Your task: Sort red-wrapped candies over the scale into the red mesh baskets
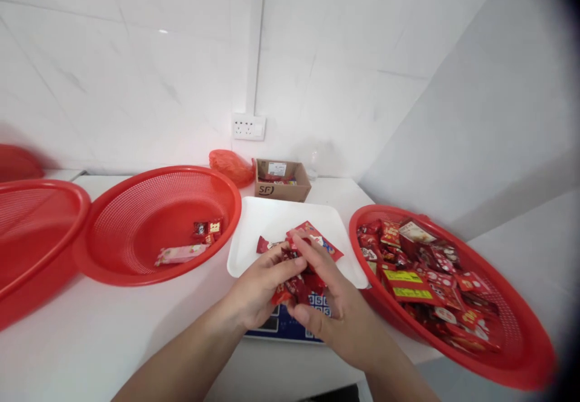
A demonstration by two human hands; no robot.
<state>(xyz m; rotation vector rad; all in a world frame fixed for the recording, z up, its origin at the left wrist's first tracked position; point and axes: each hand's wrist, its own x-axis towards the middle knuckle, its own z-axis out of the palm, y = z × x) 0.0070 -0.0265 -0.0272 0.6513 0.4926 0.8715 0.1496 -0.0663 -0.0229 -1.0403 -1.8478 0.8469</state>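
Observation:
Both my hands meet over the near edge of a white tray [276,216] that rests on a digital scale [290,326]. My left hand [258,290] is closed around small red snack packets [294,287]. My right hand [338,314] curls over the same bunch of packets from the right, fingers bent on them. A larger red packet [319,239] sticks up behind my fingers, and one small red packet [263,245] lies loose on the tray.
A red mesh basket [512,353] full of red snack packets sits at the right. Another red basket [136,220] at the left holds a few packets. A third red basket [31,233] overlaps it. A cardboard box [281,189] and red bag [231,166] stand by the tiled wall.

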